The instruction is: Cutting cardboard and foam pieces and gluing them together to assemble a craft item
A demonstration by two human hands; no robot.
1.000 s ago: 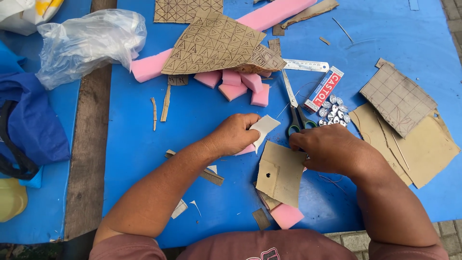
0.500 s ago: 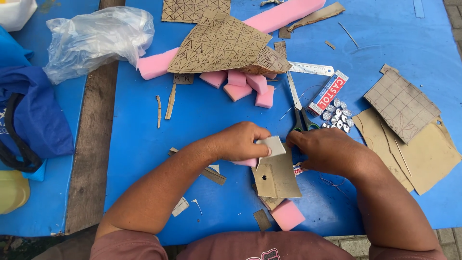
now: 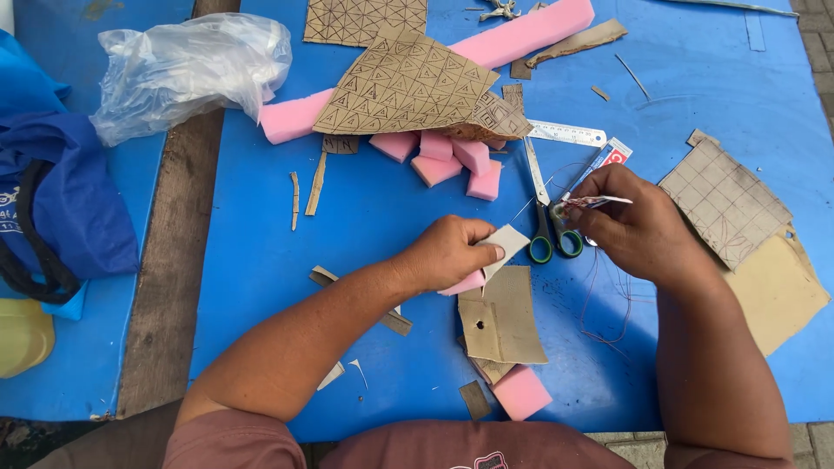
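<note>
The left hand [image 3: 447, 252] pinched a cardboard-faced pink foam piece [image 3: 486, 260] on the blue table [image 3: 365, 226]. The right hand [image 3: 638, 226] held a small thin item [image 3: 595, 202] near the scissors [image 3: 547, 217].

Craft worktable: scissors [image 3: 549, 227], foam offcuts [image 3: 452, 158]

The table [image 3: 365, 226] was bright blue. Under the left hand's fingers [image 3: 469, 247] sat a pale grey card piece [image 3: 506, 243] over a pink foam block [image 3: 462, 283]. Just below them lay plain tan cardboard [image 3: 508, 317]. Beyond the fingers, brown cardboard [image 3: 408, 87] carried a black triangle pattern, with more pink foam blocks [image 3: 452, 161] beneath. Beside the right hand's fingers [image 3: 599, 204], the scissors [image 3: 547, 230] had green and black handles. Right of them, grey cardboard [image 3: 725, 200] bore a square grid. Far left lay a dark blue bag [image 3: 61, 200].
</note>
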